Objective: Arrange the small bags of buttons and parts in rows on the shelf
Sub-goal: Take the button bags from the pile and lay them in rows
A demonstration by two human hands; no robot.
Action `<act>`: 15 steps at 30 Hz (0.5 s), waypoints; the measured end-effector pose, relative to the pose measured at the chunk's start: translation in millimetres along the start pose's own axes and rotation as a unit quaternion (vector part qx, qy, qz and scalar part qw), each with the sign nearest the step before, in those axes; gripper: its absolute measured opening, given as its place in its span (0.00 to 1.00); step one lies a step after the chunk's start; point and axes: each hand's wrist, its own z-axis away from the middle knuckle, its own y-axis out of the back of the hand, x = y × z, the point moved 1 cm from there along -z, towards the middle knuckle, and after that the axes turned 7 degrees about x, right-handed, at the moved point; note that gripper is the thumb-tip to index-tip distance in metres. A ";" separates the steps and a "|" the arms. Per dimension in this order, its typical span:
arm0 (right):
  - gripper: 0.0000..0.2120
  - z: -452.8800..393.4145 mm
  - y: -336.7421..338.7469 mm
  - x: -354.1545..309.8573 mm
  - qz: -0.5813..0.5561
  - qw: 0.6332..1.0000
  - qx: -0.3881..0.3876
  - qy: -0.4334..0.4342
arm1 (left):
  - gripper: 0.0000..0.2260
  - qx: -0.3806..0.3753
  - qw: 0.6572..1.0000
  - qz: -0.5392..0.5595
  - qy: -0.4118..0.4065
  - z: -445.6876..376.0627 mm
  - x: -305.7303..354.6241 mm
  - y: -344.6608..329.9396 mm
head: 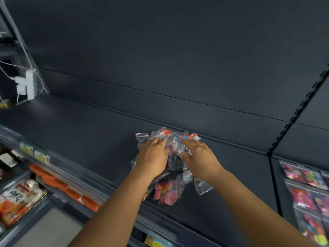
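Note:
A loose heap of small clear zip bags point(175, 152) with coloured buttons lies on the dark shelf point(80, 129), a bit right of its middle. One bag of pink and red buttons point(164, 192) sticks out at the heap's near side. My left hand point(153, 155) rests palm down on the heap's left part. My right hand point(197, 155) lies on its right part, fingers spread over the bags. Both hands press on the bags; whether the fingers pinch any single bag is hidden.
On the neighbouring shelf at the right, bags of buttons point(309, 196) lie in rows. A slotted upright point(292, 120) divides the two shelves. At far left hang white tags on strings point(26, 84). Below the shelf edge sit orange packs point(65, 189) and food packets point(19, 198).

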 end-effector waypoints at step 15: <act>0.15 -73.3 -44.3 -13.3 -0.086 0.995 -0.006 -0.057 | 0.18 0.069 0.988 0.099 0.092 -6.3 -18.6 -9.2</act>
